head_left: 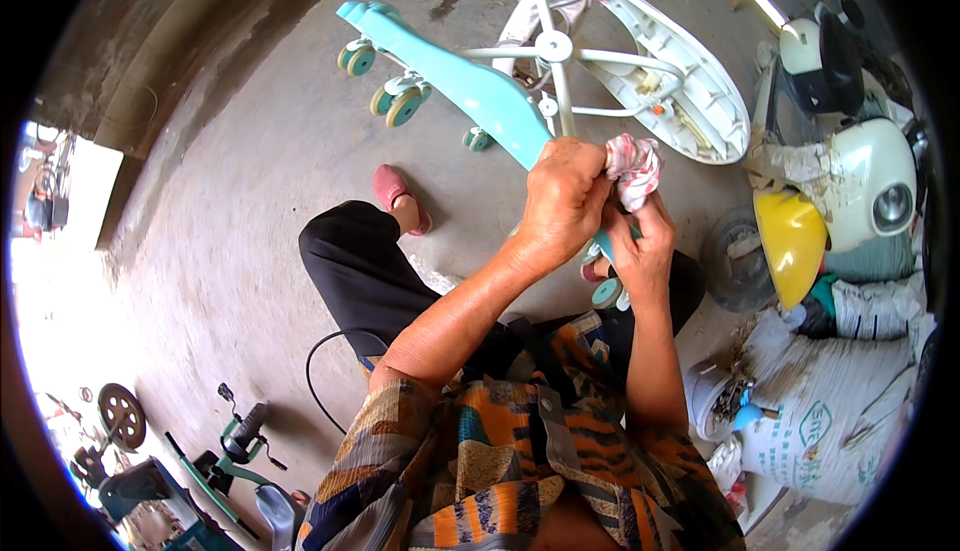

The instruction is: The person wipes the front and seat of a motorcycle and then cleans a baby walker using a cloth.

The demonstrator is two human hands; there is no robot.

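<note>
I have the turquoise piece slanting across in front of me, its far end up and to my left, its near part running under my hands toward my lap. My left hand sits on it with the fingers curled closed over it, though their tips are hidden and I cannot tell whether they also catch an edge of the cloth. My right hand has its fingers drawn in narrow on the red-and-white cloth, which bunches up just beside my left knuckles. I judge this to be rubbing-down work, and somewhere in the middle. The outer stretch of the piece looks smooth and shiny, yet I cannot say whether it has been wiped; the part under my hands seems to be the spot in hand. The paired wheels along its edge are on, and another wheel shows near my lap. Beyond lie the white tube frame and the ribbed white shell, with brownish marks inside it, so that probably remains to be done. Whether the frame is fastened to my piece I cannot tell; they overlap from here.
</note>
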